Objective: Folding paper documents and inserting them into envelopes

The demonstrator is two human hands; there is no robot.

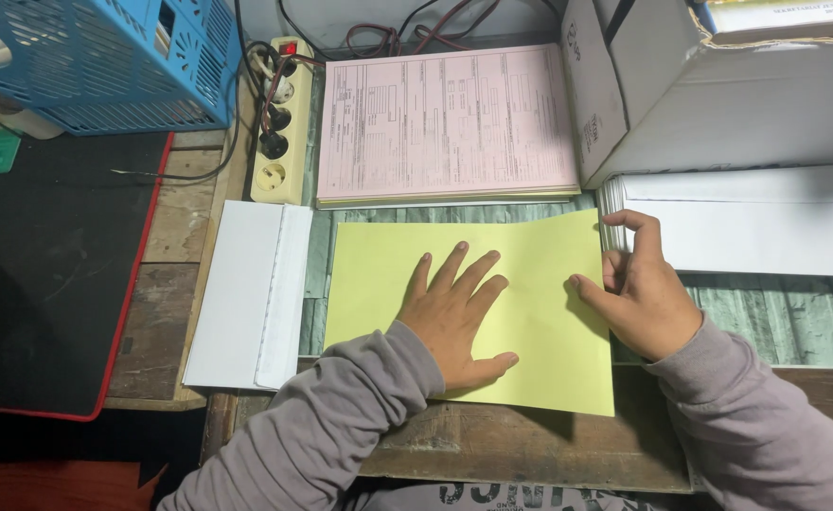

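yellow sheet (530, 274) under left hand (454, 317) | pink forms (447, 123) behind | envelopes (748, 222) right

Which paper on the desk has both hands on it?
The yellow sheet: the left hand lies flat on it and the right hand holds its right edge. The pink forms lie untouched behind it.

Single view from a head-worn camera, looking steeply down and forward over a wooden desk (166, 312) at close range. The yellow sheet (530, 274) lies just below frame centre and serves as landmark. The wearer's grey sleeves enter from the bottom edge, nearest the lens, below the sheet. Beyond the sheet, toward the top edge, lies a pink form (447, 123); to its upper left a blue basket (104, 57) is cut by the frame, and to its upper right a white box (719, 95) likewise. No second view is supplied.
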